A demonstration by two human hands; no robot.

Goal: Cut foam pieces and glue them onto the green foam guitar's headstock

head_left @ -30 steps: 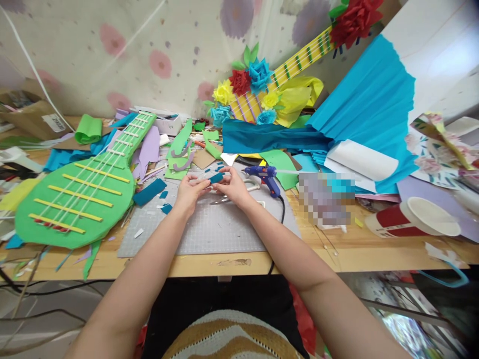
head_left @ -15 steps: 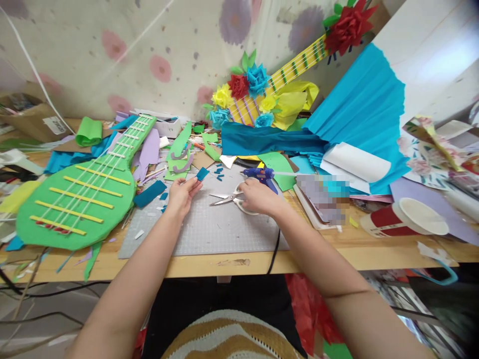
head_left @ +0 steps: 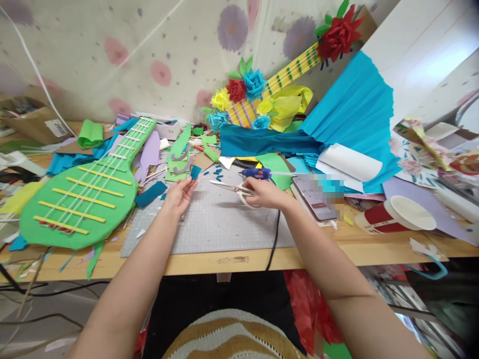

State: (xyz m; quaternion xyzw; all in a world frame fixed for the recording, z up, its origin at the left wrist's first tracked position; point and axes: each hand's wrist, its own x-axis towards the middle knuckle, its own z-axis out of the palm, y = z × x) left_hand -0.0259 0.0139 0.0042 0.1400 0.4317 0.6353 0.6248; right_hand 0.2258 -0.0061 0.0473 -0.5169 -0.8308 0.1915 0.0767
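Note:
Between the fingertips of my left hand point(head_left: 179, 197) is a small dark-blue piece of paper point(head_left: 195, 172). My right hand point(head_left: 264, 193) grips white-handled scissors point(head_left: 244, 192), whose blades point left toward that piece without touching it; they look nearly closed. Several tiny blue strips point(head_left: 219, 175) lie on the grey cutting mat point(head_left: 213, 234) beyond my hands. A larger blue paper piece point(head_left: 151, 194) rests on the mat's left side. Just behind my right hand lies a blue glue gun point(head_left: 256, 173).
A green paper lute-like instrument point(head_left: 80, 199) lies at the left. Behind stands a yellow one point(head_left: 243, 114) with paper flowers. Blue crepe paper point(head_left: 352, 114) fans out at the right, near a phone point(head_left: 314, 199) and a paper cup point(head_left: 396, 215). A black cord point(head_left: 275, 244) crosses the front edge.
My left hand has moved slightly left with the blue paper, which is now turned more upright. The scissors have turned, blades now pointing more up and left. The camera view has shifted slightly.

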